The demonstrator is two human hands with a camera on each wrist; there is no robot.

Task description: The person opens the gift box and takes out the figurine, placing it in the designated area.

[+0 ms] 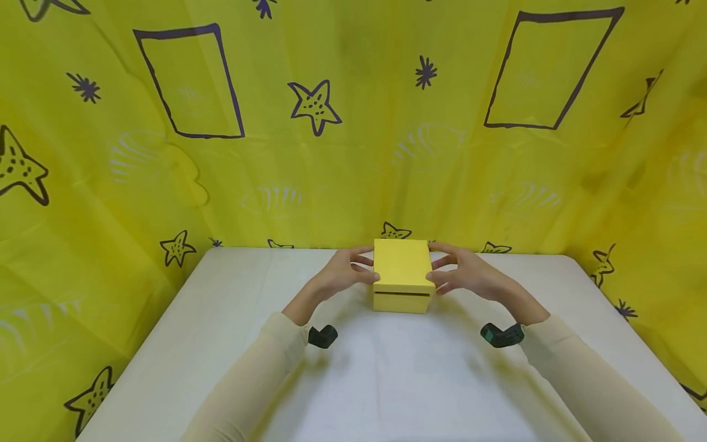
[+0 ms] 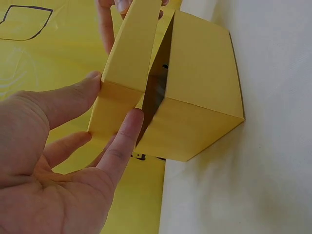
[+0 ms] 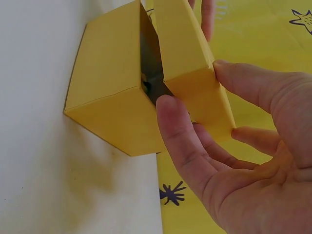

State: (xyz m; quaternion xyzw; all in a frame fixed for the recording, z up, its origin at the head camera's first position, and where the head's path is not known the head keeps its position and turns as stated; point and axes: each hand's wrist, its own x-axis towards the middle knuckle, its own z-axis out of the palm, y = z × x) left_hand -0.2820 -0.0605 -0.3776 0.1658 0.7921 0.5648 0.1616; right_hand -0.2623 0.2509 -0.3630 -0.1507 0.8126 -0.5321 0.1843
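Observation:
A yellow cardboard box [image 1: 401, 303] stands on the table, with its matching lid [image 1: 402, 263] raised a little above it. My left hand [image 1: 343, 270] grips the lid's left side, thumb on the top edge and fingertips along the lower rim. On the opposite side my right hand [image 1: 468, 274] holds the lid in the same way. Both wrist views show a dark gap between lid and box body [image 2: 204, 63]. Through that gap the right wrist view gives a glimpse of something small and dark inside; most of the interior is hidden.
The white table [image 1: 409, 380] reaches back to a yellow curtain [image 1: 364, 172] printed with stars and frames, which also hangs on both sides. The box sits near the table's far edge. Dark bands [image 1: 502, 335] are worn at both wrists.

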